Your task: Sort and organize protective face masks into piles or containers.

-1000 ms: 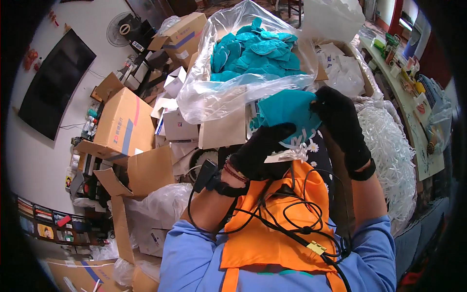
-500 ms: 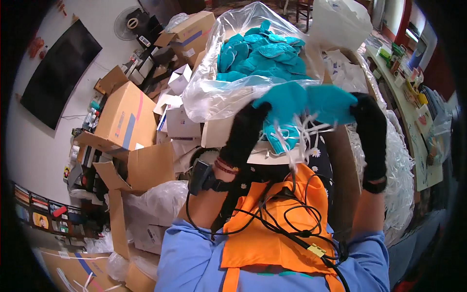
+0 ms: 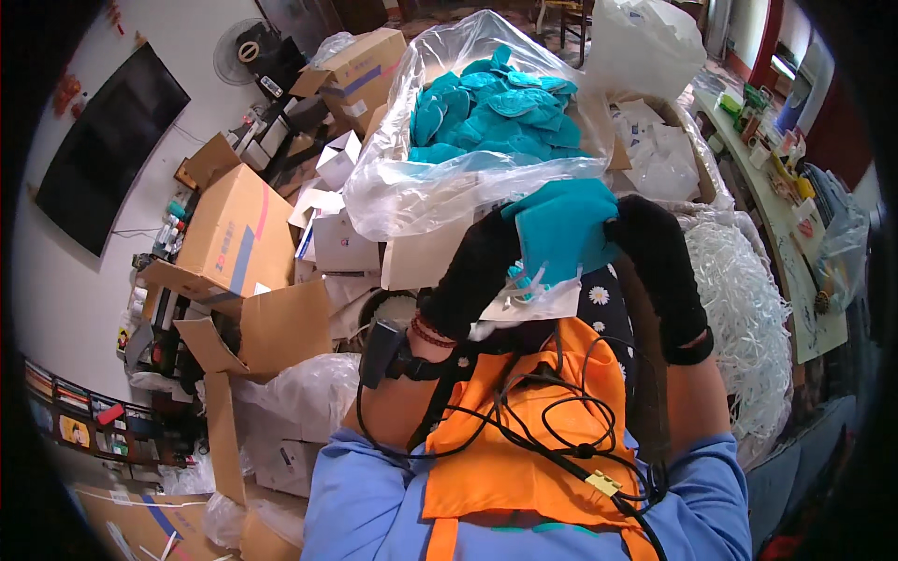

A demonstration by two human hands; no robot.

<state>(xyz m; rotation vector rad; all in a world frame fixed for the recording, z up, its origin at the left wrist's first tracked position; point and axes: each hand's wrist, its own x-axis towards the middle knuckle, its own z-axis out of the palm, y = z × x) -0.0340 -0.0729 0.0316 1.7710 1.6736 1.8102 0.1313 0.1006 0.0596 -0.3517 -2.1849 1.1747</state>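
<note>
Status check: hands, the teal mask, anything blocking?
Both gloved, left hand and right hand gripping one teal mask between them. White straps dangling underneath. Clear bag of teal masks right behind; nothing in the way.

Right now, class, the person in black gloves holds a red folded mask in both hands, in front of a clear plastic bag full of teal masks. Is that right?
Not quite. The head view shows the folded mask is teal, not red. The left hand and right hand, black-gloved, do hold it before the clear plastic bag of teal masks.

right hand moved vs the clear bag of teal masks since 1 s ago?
Yes. The right hand shifted rightward off the clear bag, now gripping the teal mask by its right edge.
</note>
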